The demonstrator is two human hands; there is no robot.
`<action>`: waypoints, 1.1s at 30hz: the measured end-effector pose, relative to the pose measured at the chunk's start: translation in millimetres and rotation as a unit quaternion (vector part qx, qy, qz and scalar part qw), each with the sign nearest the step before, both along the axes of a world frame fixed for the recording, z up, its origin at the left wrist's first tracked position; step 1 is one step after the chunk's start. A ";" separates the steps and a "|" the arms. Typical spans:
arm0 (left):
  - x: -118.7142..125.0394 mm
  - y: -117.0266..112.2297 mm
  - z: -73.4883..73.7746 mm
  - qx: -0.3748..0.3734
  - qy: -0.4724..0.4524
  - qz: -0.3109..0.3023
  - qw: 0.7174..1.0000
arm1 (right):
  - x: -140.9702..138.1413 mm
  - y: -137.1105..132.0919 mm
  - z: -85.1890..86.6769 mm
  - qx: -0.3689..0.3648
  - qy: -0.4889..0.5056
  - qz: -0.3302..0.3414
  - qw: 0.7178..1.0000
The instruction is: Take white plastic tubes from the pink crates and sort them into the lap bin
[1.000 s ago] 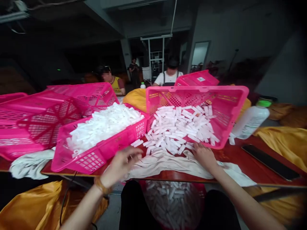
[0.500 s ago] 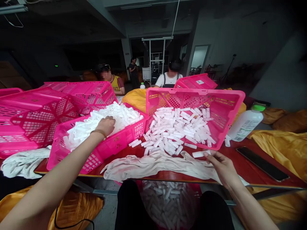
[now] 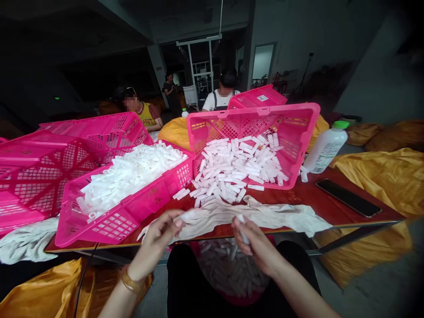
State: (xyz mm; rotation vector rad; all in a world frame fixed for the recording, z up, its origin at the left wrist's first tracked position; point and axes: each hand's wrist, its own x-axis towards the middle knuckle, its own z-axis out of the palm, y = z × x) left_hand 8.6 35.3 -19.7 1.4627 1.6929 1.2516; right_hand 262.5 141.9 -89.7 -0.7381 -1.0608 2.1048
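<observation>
My left hand (image 3: 161, 232) pinches a small white plastic tube (image 3: 190, 215), slightly blurred, above the front edge of the table. Facing it, my right hand (image 3: 258, 245) has its fingers closed round another white tube (image 3: 244, 232), which stands tilted. The two tubes are apart. Just beyond both hands lies a crumpled white cloth (image 3: 218, 217). To the left, a pink basket (image 3: 155, 196) is heaped with white tubes (image 3: 132, 172). Behind the cloth a second pink basket (image 3: 300, 145) lies on its side, with white pieces (image 3: 232, 172) spilling onto the red tabletop (image 3: 291, 196).
At the right are a white bottle with a green cap (image 3: 327, 148) and a black phone (image 3: 347, 197). More pink baskets (image 3: 36, 176) stand at the left. Between my knees, below the table, sits a container of white tubes (image 3: 232, 274). Several people are farther back.
My left hand has come out of the left basket toward me and now holds a tube. My right hand has moved left and nearer, with its tube turned more upright. The view has shifted.
</observation>
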 end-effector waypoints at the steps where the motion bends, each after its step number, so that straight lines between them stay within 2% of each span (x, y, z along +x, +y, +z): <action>1: 8.9 0.4 -5.7 -0.001 0.021 -0.002 1.000 | 1.3 -6.2 -3.3 0.045 -0.032 0.022 0.998; 6: 42.4 0.6 -20.5 0.029 0.098 0.026 0.994 | 11.7 -18.9 -6.3 0.237 -0.117 0.049 0.963; 10: 62.5 -3.1 -25.7 0.091 0.143 0.040 0.985 | 10.4 -17.7 0.2 0.298 -0.106 0.102 0.943; 13: 69.6 -6.6 -27.2 0.128 0.188 -0.012 0.974 | 10.8 -18.4 -0.1 0.349 -0.127 0.113 0.922; 15: 70.8 -8.0 -28.4 0.115 0.193 -0.058 0.973 | 12.6 -22.3 -2.5 0.416 -0.172 0.098 0.887; 17: 71.9 -7.1 -32.1 0.079 0.178 -0.091 0.977 | 13.6 -27.8 -5.9 0.501 -0.238 0.067 0.829; 19: 74.7 -4.3 -38.9 0.043 0.149 -0.100 0.983 | 12.9 -33.1 -8.6 0.561 -0.291 0.033 0.774; 20: 76.8 -2.8 -43.0 0.028 0.131 -0.095 0.986 | 12.3 -35.1 -8.9 0.571 -0.301 0.026 0.763; 21: 78.8 -1.5 -47.0 0.013 0.113 -0.088 0.990 | 11.9 -36.3 -8.4 0.566 -0.296 0.030 0.769; 23: 81.4 -0.4 -52.8 -0.008 0.067 -0.072 0.995 | 12.6 -36.2 -4.8 0.528 -0.253 0.058 0.809; 25: 80.8 -0.6 -54.2 0.001 0.020 -0.060 0.998 | 15.2 -34.0 0.1 0.482 -0.205 0.092 0.847; 27: 78.4 -0.6 -51.9 0.026 0.013 -0.065 0.997 | 18.0 -31.6 2.9 0.458 -0.168 0.122 0.864; 29: 77.6 0.6 -48.5 0.033 0.043 -0.096 0.994 | 18.5 -30.5 1.1 0.463 -0.162 0.131 0.861; 30: 78.6 1.3 -47.5 0.027 0.057 -0.111 0.992 | 17.7 -30.6 -1.6 0.478 -0.184 0.118 0.851; 33: 87.0 0.2 -48.8 0.006 0.052 -0.104 0.993 | 13.7 -32.7 -10.7 0.528 -0.314 0.044 0.788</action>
